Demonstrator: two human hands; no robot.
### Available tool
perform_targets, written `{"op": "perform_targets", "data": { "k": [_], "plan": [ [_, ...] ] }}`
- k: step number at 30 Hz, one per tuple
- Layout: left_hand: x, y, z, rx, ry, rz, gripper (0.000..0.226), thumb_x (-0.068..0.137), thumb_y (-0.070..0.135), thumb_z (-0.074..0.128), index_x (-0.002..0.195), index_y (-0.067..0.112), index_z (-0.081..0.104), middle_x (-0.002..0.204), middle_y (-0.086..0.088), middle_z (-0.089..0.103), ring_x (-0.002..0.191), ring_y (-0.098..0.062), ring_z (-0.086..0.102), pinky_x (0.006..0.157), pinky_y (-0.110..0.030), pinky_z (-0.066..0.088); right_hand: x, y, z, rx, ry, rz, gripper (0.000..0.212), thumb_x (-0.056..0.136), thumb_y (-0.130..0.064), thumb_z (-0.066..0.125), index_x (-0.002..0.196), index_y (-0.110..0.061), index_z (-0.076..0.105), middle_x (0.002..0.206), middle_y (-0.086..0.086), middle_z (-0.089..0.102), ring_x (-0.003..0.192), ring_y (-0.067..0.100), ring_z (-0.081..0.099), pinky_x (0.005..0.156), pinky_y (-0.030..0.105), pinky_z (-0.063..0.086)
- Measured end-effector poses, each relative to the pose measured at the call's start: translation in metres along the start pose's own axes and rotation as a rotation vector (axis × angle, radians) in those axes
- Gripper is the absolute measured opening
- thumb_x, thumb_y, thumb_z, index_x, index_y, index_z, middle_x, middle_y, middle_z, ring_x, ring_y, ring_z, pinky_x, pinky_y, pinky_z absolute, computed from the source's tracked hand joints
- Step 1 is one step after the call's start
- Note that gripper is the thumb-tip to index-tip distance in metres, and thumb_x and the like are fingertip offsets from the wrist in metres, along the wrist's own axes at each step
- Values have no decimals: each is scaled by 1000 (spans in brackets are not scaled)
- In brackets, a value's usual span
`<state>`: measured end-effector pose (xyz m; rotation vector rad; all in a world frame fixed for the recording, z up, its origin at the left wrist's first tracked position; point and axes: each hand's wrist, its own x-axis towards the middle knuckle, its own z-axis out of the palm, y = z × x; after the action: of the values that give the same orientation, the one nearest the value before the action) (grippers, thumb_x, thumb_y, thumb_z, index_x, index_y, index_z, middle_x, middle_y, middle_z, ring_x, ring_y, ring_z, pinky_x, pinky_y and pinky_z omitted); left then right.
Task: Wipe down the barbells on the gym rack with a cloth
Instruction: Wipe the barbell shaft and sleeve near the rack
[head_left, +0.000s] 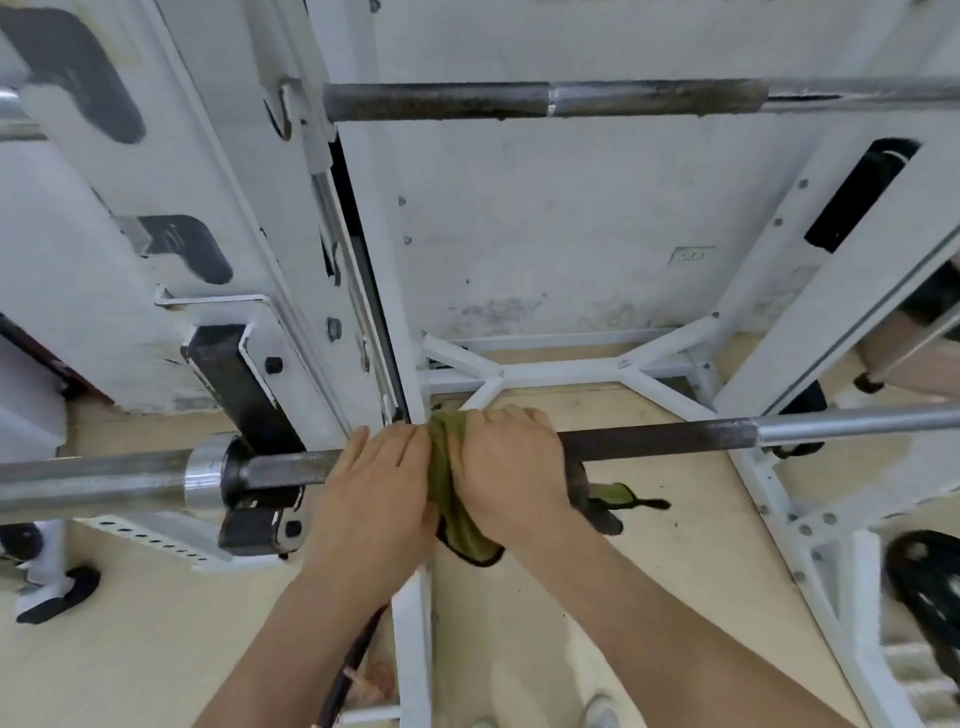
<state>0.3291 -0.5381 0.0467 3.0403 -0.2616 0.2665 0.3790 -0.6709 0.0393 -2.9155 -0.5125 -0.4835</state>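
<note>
Green cloth (460, 519), draped over lower barbell (675, 437) at centre: right hand (511, 462) clamped on it, left hand (376, 470) touching at 9 o'clock, curled over same barbell; second barbell (441, 102) at 12 o'clock.

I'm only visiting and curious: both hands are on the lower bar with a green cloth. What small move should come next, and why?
Probably slide the green cloth rightward along the lower barbell. The right hand grips it wrapped round the bar, the left hand holds the bar beside the rack upright, and the dark stretch runs on to the right.
</note>
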Motion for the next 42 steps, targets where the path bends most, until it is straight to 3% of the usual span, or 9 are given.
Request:
{"op": "perform_targets", "data": {
  "k": [6,10,13,17,20,24,32,36,42],
  "plan": [
    [8,16,-13,-193,-21,-107,74,71,15,61,142,16,40,138,-3,51,123,-23,50,105,-40,37,-8,14,-3,139,-20,-222,22,66,-21,72,85,-14,64,73,0,64,69,23,61,68,37,47],
    [43,92,16,-48,9,70,68,73,36,46,138,14,44,108,1,65,98,-21,61,101,-41,41,-29,94,-21,-35,-29,-121,22,69,-20,58,89,-16,64,77,-5,63,77,20,63,83,39,39],
    [56,114,28,0,62,125,56,74,35,70,122,11,55,87,-1,64,79,-23,61,79,-36,49,-42,127,-33,-17,-122,-4,22,79,-29,56,99,-21,64,89,-7,65,92,20,63,90,36,35],
    [32,54,23,132,162,83,27,69,16,74,93,15,61,78,0,59,72,-22,59,70,-33,47,-26,60,-29,44,-141,-54,37,84,-37,43,106,-17,66,92,1,69,89,23,65,94,41,46],
    [8,-3,16,224,136,-22,31,62,7,74,90,14,61,79,-3,59,74,-27,60,72,-37,48,-14,-15,-12,48,-113,-164,34,74,-31,67,101,-9,66,88,8,70,83,27,66,95,43,46],
    [14,-19,4,262,-88,-194,32,64,28,79,82,19,55,73,0,58,71,-27,60,67,-37,44,-11,-13,-12,44,-133,-242,44,76,-29,68,115,-10,60,96,8,68,90,27,64,100,43,40],
    [83,117,15,186,-135,193,30,89,49,47,90,20,38,81,2,57,66,-22,57,45,-29,22,-39,146,-27,-164,-60,-44,15,64,-15,69,78,-15,65,69,2,62,68,26,61,105,50,36],
    [112,184,24,137,-137,289,19,95,31,50,103,16,45,86,-2,56,69,-23,53,47,-31,20,-56,202,-36,-171,-63,90,34,67,-11,72,100,-17,66,91,1,67,85,25,66,111,47,19],
    [144,260,33,22,-158,340,10,92,20,56,101,19,59,92,2,67,79,-20,64,62,-31,39,-74,247,-45,-79,-131,234,64,70,-28,68,129,-6,55,130,13,58,131,32,47,111,55,21]
  ]
}}
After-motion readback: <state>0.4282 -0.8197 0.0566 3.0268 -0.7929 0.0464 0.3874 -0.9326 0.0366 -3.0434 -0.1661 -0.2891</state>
